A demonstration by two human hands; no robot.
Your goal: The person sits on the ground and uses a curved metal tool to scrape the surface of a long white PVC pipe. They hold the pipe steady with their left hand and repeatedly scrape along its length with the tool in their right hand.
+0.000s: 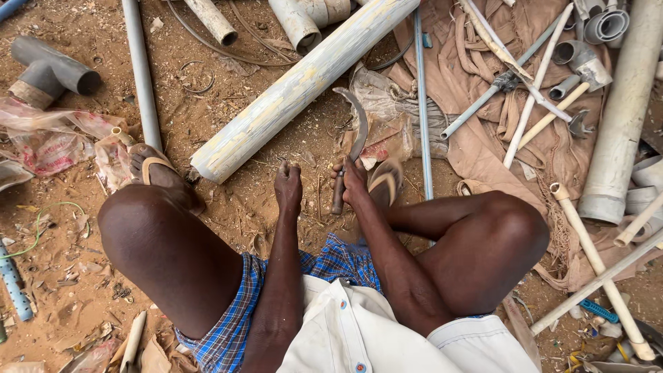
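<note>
Seated on the dirt floor (228, 138), your right hand (353, 181) grips a curved sickle blade (353, 141) by its handle, your left hand (288, 185) loosely curled and empty just beside the pale pipe (304, 83), which lies whole, no cut visible.

We cannot see the handle of the sickle (356, 141), because the right hand (352, 181) is wrapped around it. The left hand (288, 185) is curled, so we cannot tell if it holds anything small. The big pale pipe (297, 86) runs off the top edge at one o'clock, so its far end is lost. The wide grey pipe (621, 110) at three o'clock is cut off at the top too. At eight o'clock, the blue tube (14, 283) runs off the left edge. The white shirt (359, 331) is cut off at the bottom edge. The right foot is mostly hidden behind the right hand; only its sandal (385, 181) peeks out.
</note>
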